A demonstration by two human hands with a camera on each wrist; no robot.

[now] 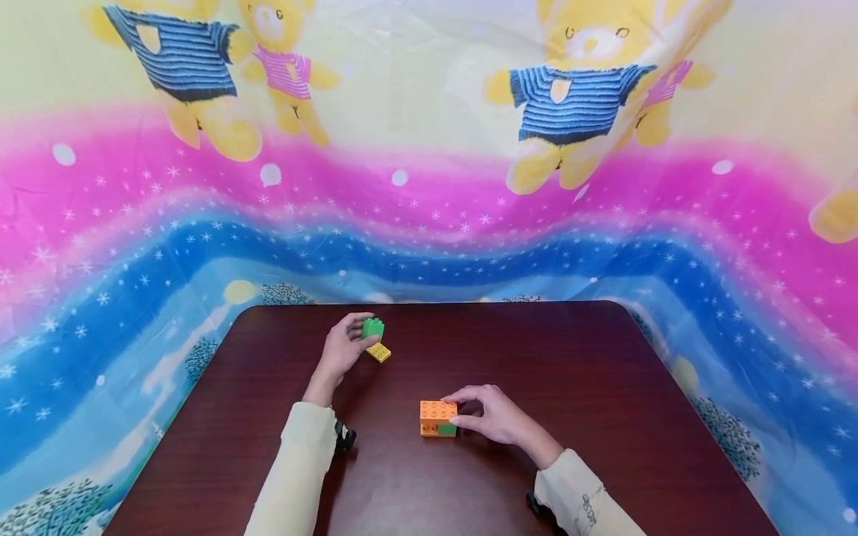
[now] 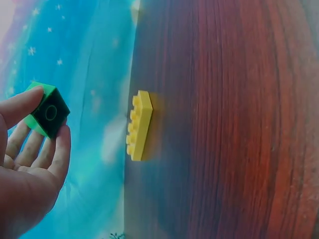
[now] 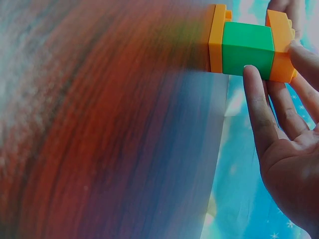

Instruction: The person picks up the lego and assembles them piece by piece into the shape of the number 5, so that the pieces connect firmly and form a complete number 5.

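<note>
My left hand (image 1: pixel 345 345) pinches a green toy brick (image 1: pixel 373 327) between thumb and fingers, lifted above the table. In the left wrist view the hollow underside of that green brick (image 2: pixel 51 112) faces the camera. Just below it, a flat yellow brick (image 1: pixel 378 352) lies on the table, studs up. My right hand (image 1: pixel 497 415) holds the right end of a stack of bricks (image 1: pixel 436 410) standing on the table. The right wrist view shows a green brick (image 3: pixel 247 48) between two orange bricks, with a fingertip touching the green side.
The dark wooden table (image 1: pixel 576 350) has rounded far corners. Behind it and along both sides hangs a printed cloth (image 1: pixel 429 186) with bears and snowflakes. A black strap device (image 1: pixel 345 436) sits at the left wrist.
</note>
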